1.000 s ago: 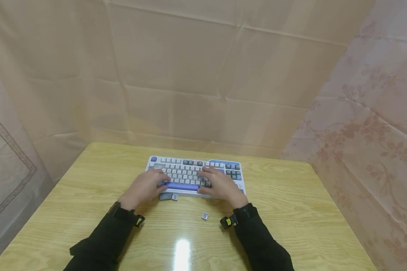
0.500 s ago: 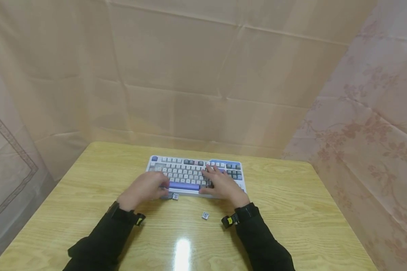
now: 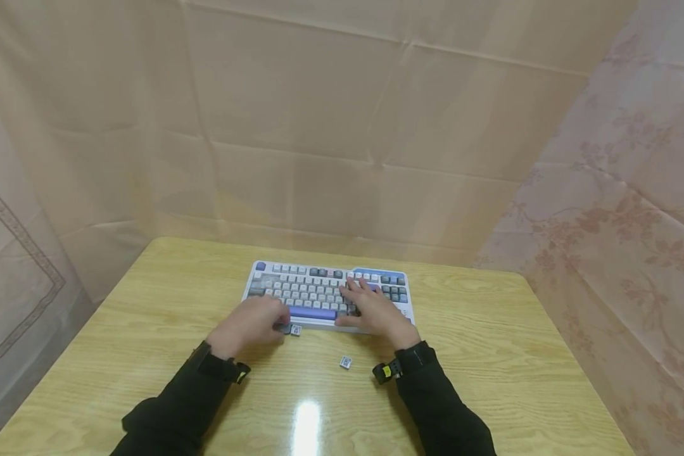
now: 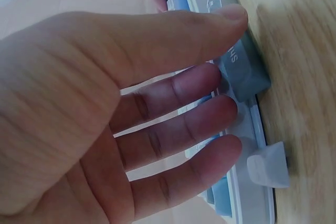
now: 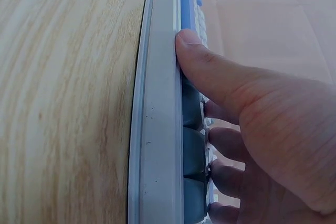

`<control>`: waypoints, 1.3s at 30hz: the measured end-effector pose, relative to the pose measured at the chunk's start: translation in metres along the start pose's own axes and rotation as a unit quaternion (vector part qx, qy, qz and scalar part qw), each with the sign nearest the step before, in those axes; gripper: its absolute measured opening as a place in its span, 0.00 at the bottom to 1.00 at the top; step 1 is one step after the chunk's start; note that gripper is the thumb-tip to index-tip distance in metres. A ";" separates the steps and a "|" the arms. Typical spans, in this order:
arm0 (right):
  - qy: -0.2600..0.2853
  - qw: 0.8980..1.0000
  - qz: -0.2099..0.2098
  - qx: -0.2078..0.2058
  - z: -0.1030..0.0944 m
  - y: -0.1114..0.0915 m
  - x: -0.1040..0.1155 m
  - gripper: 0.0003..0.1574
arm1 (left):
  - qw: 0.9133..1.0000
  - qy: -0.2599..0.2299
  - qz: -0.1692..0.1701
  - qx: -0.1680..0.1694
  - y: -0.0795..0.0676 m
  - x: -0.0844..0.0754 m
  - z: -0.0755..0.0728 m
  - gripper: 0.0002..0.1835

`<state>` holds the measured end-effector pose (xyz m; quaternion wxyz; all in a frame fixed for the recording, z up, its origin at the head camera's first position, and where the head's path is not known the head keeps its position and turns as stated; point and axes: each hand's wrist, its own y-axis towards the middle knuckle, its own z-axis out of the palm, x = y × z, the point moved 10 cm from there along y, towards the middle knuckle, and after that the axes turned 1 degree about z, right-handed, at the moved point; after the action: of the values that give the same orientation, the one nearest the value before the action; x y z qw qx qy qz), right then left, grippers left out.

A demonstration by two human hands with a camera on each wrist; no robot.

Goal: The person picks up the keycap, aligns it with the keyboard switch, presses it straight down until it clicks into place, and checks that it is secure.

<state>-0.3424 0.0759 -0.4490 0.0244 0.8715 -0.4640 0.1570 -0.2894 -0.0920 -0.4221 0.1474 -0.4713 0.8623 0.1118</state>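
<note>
A white keyboard (image 3: 310, 296) with white, grey and blue-purple keys lies on the table. At its near edge, my left hand (image 3: 256, 322) pinches a long grey Shift keycap (image 4: 249, 74). The thumb lies across the keycap in the left wrist view, hiding the index finger; the other fingers are bent beside the keyboard's edge. Just right of that hand is a small whitish keycap (image 3: 296, 330). My right hand (image 3: 373, 311) rests on the keyboard's right part, fingers spread over the keys and thumb at the front edge in the right wrist view.
Another small loose keycap (image 3: 346, 362) lies on the wooden table (image 3: 467, 354), nearer to me. A beige cloth (image 3: 296, 126) hangs behind the table, with a floral cloth (image 3: 621, 234) along the right side.
My left hand has drawn down off the keyboard's lower left keys to its near edge and taken hold of the grey keycap. My right hand shifted slightly, then stayed on the keys.
</note>
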 end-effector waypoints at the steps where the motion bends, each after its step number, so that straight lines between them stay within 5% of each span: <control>1: 0.000 1.000 0.000 0.000 0.000 0.000 0.000 0.52 | 1.000 0.006 0.004 -0.002 0.000 -0.001 0.000 0.08; 39: 0.007 1.000 0.004 0.007 0.000 0.000 0.000 0.52 | 1.000 -0.006 0.019 -0.003 0.000 -0.007 0.004 0.15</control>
<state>-0.3422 0.0762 -0.4487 0.0212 0.8684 -0.4665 0.1667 -0.2854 -0.0851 -0.4237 0.1490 -0.4546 0.8699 0.1196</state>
